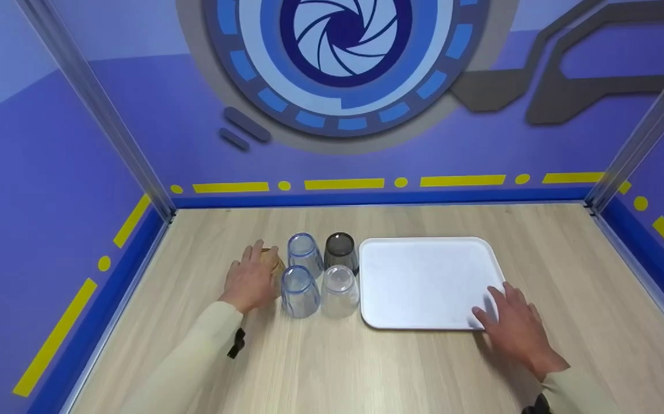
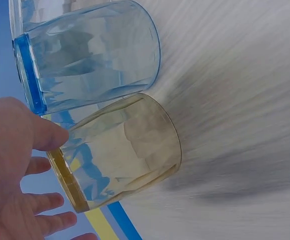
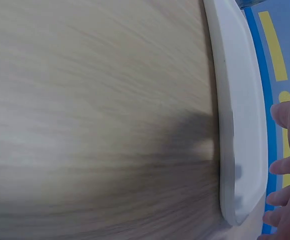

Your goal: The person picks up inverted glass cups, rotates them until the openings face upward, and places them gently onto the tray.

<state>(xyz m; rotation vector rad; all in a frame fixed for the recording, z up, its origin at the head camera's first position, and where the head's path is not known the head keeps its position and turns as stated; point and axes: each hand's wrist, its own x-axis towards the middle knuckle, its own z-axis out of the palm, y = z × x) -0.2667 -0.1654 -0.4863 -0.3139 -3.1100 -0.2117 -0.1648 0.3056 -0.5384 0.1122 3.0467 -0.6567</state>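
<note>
An amber glass (image 1: 276,267) stands upside down at the left of a group of glasses. Over its raised base is my left hand (image 1: 250,283), fingers spread; the left wrist view shows the thumb at the base edge of the amber glass (image 2: 125,152), though I cannot tell whether it touches. To its right are two upturned blue-tinted glasses, the front one (image 1: 300,294) and the back one (image 1: 304,253), then a dark grey glass (image 1: 341,256) and a clear glass (image 1: 340,294). My right hand (image 1: 515,328), fingers loosely extended, hovers by the front right corner of a white tray (image 1: 424,282).
The wooden table (image 1: 401,374) bears the glasses and tray. The tray's left edge lies close beside the grey and clear glasses. Blue-purple panels (image 1: 148,115) wall in the back and both sides, with metal posts (image 1: 648,138) at the corners.
</note>
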